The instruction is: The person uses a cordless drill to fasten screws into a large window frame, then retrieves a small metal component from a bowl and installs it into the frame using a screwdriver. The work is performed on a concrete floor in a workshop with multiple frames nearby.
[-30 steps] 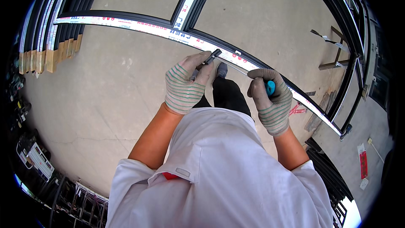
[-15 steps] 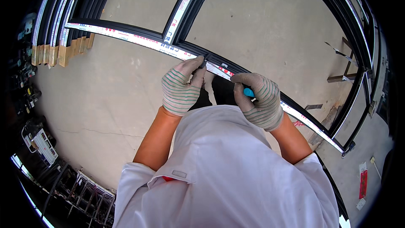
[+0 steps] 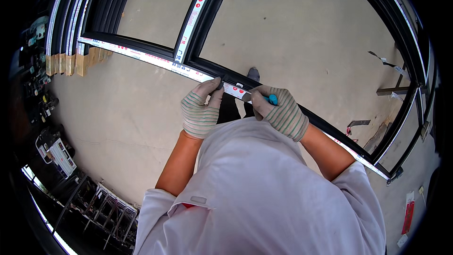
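A black window frame (image 3: 283,98), its near face covered by a printed white protective film (image 3: 155,60), runs slantwise in front of me. My left hand (image 3: 203,108), in a grey glove with green stripes, pinches a small dark piece (image 3: 221,85) against the frame's edge; its kind is too small to make out. A matching glove covers my right hand (image 3: 279,108), closed around a tool with a blue handle (image 3: 272,99). What looks like its flat grey tip (image 3: 247,97) touches the film just right of my left fingers. Most of the tool is hidden in the glove.
Several more frames (image 3: 71,19) stand at the far left, wooden blocks (image 3: 81,64) at their ends. A metal rack (image 3: 111,212) is at the lower left. More dark frames (image 3: 422,99) rise on the right, and a red-and-white strip (image 3: 408,215) lies below them.
My right hand has moved left along the frame, closer to my left hand, and the tool's grey tip now shows at the film. My left hand keeps its pinch. The view has shifted slightly.
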Motion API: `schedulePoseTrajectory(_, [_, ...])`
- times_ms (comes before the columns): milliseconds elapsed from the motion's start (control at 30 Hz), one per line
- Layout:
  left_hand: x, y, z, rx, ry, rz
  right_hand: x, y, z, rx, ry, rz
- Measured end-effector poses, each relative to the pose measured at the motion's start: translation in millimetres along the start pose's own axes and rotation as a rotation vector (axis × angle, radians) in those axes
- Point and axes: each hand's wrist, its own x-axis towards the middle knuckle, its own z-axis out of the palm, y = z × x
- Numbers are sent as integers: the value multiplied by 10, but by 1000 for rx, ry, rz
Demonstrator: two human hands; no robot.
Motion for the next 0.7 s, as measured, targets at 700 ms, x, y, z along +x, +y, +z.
schedulePoseTrajectory(700, [645, -862, -315, 459, 103, 168, 1079, -262, 644, -879, 13, -216])
